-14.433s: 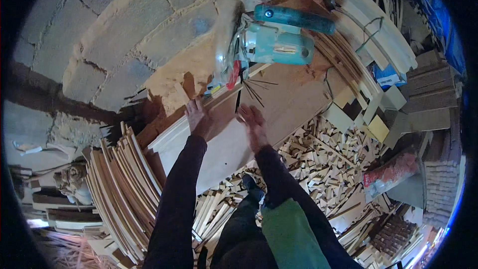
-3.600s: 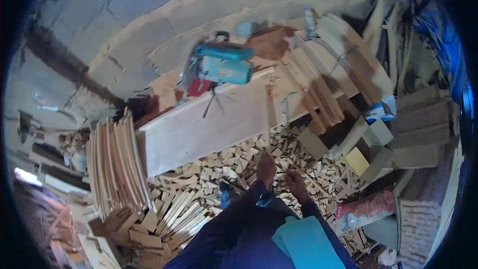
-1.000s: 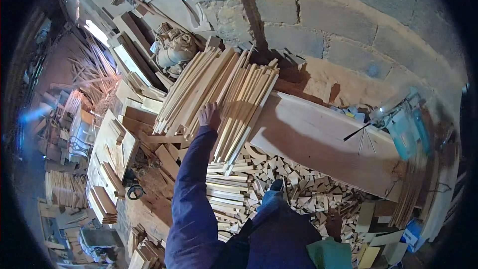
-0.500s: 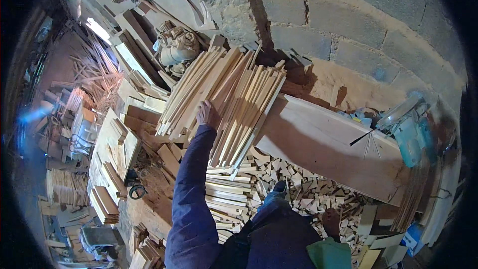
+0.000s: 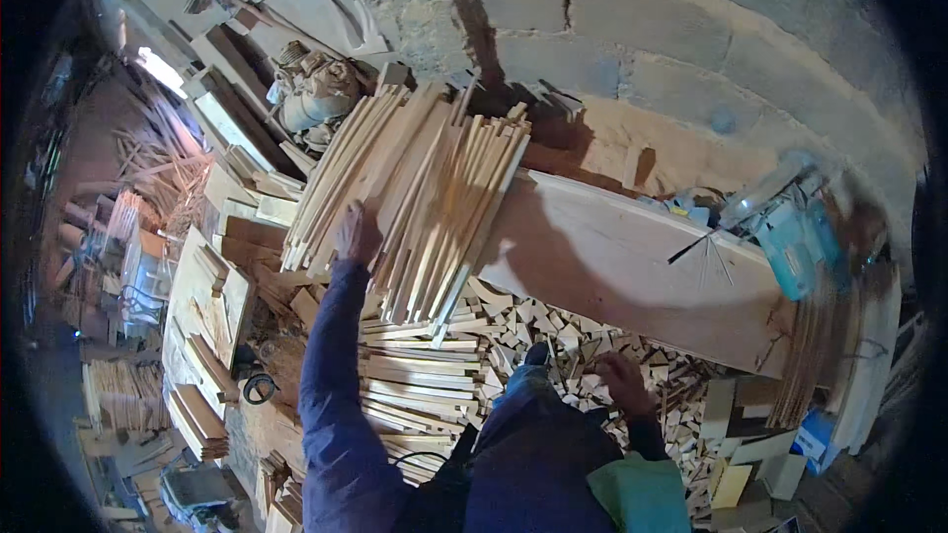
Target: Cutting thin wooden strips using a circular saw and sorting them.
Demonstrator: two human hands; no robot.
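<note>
My left hand (image 5: 353, 235) rests on the near part of a pile of thin wooden strips (image 5: 459, 217), its fingers stretched over a wider pale board (image 5: 380, 173). Strips lie on both sides of that board, their ends uneven toward me. Over the heap of small wood offcuts (image 5: 568, 321), my right hand (image 5: 624, 383) hangs in shadow with nothing visible in it; its fingers look loosely apart, though they are dim.
A broad wooden board (image 5: 642, 271) runs right from the pile, with a teal machine (image 5: 790, 242) at its far end. More strips (image 5: 420, 375) lie stacked below the pile. A block wall (image 5: 671, 30) stands behind; a bundled sack (image 5: 314, 89) sits at the far left.
My view has shifted, so the scene sits farther left. My right hand has come into sight over the offcuts. The left hand stays on the pile, nearer its left part.
</note>
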